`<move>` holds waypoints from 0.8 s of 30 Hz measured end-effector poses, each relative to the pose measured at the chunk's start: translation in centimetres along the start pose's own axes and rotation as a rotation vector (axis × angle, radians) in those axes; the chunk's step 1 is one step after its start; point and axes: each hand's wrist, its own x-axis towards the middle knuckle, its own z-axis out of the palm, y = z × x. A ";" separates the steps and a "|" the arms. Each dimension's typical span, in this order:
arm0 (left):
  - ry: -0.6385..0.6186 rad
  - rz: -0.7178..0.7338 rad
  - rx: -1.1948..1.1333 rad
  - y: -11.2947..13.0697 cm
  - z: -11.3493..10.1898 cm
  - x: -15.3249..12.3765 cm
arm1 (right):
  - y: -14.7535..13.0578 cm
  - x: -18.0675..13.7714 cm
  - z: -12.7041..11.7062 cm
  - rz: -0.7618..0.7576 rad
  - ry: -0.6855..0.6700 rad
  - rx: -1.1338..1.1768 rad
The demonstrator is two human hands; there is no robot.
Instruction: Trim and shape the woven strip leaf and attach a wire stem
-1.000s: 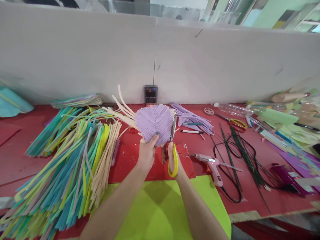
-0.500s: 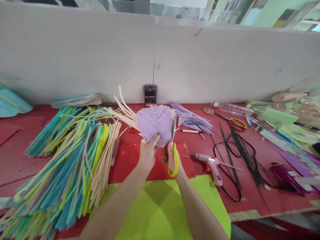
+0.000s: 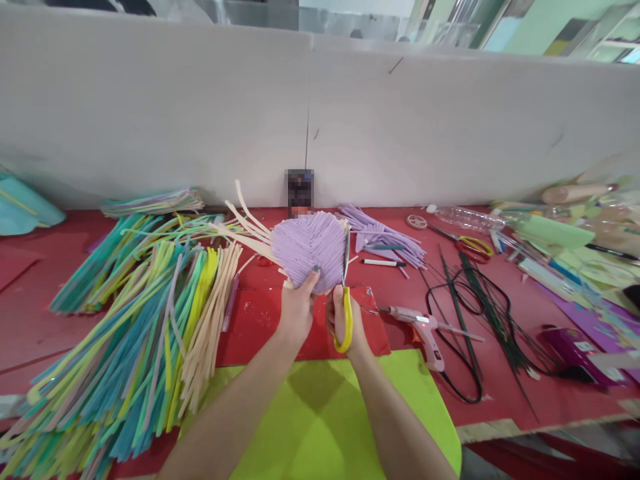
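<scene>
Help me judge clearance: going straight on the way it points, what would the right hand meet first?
Probably the right edge of the lilac panel, as the scissors in the right hand point forward along it; depth there is unclear.

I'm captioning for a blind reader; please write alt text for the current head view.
A person's left hand holds a purple ribbed piece; the right hand holds yellow-handled scissors along its right edge. On the red table, colourful strips lie left, a pink glue gun right.
</scene>
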 end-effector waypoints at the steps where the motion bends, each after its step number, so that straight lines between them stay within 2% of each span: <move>1: -0.003 0.003 0.003 0.1 0.0 0.0 | -0.1 0.0 0.0 -0.001 -0.008 0.005; 8: -0.072 -0.003 0.061 2.1 -1.0 1.5 | -0.7 0.2 -0.1 -0.057 -0.118 0.055; 13: -0.109 0.004 0.138 3.6 -1.7 2.6 | -0.2 0.3 -0.1 -0.008 -0.124 0.069; 24: -0.148 -0.008 0.189 3.1 -1.9 2.6 | -0.4 0.6 -0.3 -0.009 -0.089 0.033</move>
